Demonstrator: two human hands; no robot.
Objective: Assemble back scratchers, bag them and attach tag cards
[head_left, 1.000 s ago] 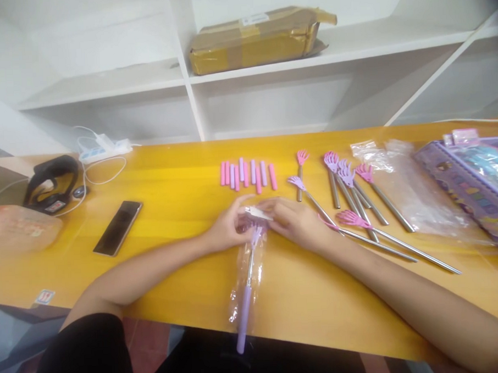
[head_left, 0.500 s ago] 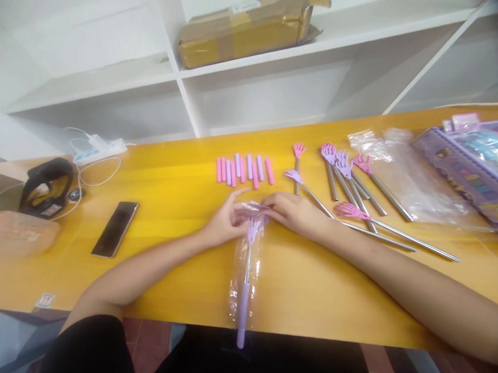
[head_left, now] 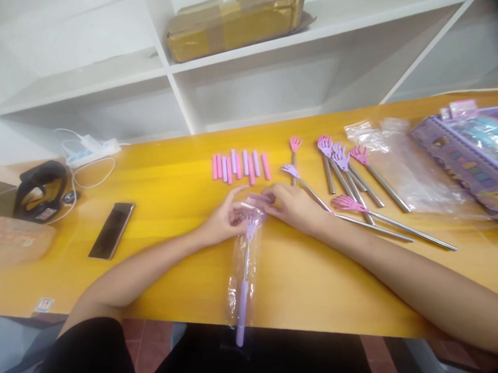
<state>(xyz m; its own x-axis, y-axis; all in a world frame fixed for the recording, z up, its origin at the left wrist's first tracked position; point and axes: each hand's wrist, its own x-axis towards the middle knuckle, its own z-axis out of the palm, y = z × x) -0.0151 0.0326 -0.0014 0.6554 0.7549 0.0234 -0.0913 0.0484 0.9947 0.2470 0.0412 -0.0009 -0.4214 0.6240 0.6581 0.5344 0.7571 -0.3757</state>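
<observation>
A clear plastic bag [head_left: 233,297] holds a purple back scratcher [head_left: 242,310] with a hand-shaped head and a silver rod. Its purple handle points toward me, past the table's front edge. My left hand [head_left: 228,217] pinches the bag's top end beside the scratcher's head. Opposite it, my right hand [head_left: 289,207] has its fingers closed at the same end, where a flat pinkish piece [head_left: 258,201] shows; whether this is part of the bag is unclear. Right of my hands lie several pink and purple back scratchers [head_left: 349,204] with bare metal rods.
Several pink and purple handle tubes [head_left: 250,170] lie in a row beyond my hands. Empty plastic bags [head_left: 413,174] and a purple printed box [head_left: 458,166] are at the right. A phone [head_left: 112,231], black headgear [head_left: 38,190] and a power strip [head_left: 93,153] occupy the left.
My right hand has lifted slightly away from the bag's top, and the pinkish piece shows more. The bagged scratcher keeps nearly the same place. The view has shifted a little.
</observation>
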